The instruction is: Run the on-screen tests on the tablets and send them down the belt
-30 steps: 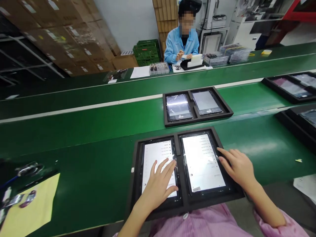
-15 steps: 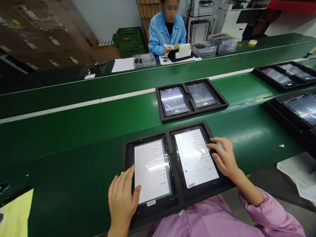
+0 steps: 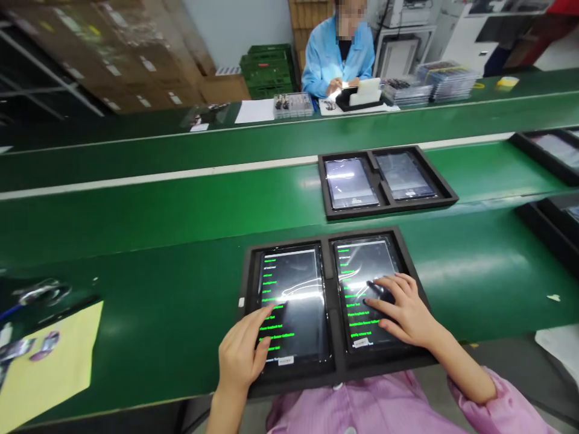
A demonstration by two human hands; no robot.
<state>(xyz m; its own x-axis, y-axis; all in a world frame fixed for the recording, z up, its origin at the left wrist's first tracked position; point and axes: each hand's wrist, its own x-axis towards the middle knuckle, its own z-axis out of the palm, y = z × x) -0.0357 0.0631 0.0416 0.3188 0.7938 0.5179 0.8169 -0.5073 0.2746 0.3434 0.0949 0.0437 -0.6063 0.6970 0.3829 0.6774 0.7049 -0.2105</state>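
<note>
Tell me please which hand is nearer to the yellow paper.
Left. The left hand is right of the yellow paper, at the left tablet; the right hand is farther right, over the right tablet.

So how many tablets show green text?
2, in the near tray: left tablet by the left hand, right tablet under the right hand. Cropped trays at right may hide more.

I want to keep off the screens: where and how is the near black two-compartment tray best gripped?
Grip the near black tray probably by its left and right outer walls, coming in from both sides: it lies flat, and its raised rim frames both tablets.
</note>
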